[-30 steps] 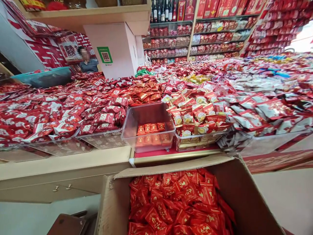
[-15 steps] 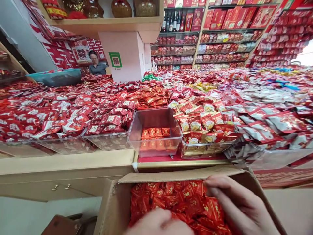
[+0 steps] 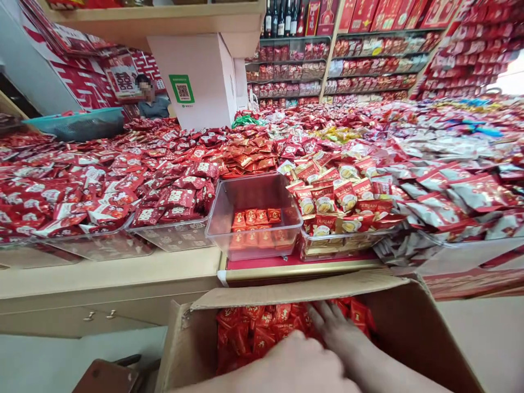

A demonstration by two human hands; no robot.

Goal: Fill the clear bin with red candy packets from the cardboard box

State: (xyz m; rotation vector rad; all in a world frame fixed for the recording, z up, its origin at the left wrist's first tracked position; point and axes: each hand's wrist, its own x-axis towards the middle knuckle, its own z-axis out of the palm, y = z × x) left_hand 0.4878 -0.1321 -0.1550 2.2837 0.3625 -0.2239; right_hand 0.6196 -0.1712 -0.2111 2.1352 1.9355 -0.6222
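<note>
We noted the broad display of wrapped packets (image 3: pixel 94 180) running across from nine to three o'clock. An open cardboard carton (image 3: pixel 413 327) stood between five and six o'clock, in front of the counter (image 3: pixel 123 275). A teal basket (image 3: pixel 82 124) sat between nine and ten. At the clock's centre we saw a clear bin (image 3: pixel 256 191), with small orange-red packets (image 3: pixel 262 217) in rows on its floor; durian packets (image 3: pixel 327 199) were heaped in a container just beside it, at its three o'clock.

Our left hand (image 3: pixel 295 363), blurred, was over the carton near six o'clock, fingers curled; whether it gripped anything, we could not tell. Our right hand (image 3: pixel 338 327) reached in at five, open, fingers extended on the red packets (image 3: pixel 241 335). Those lay inside the carton, gold print showing.
</note>
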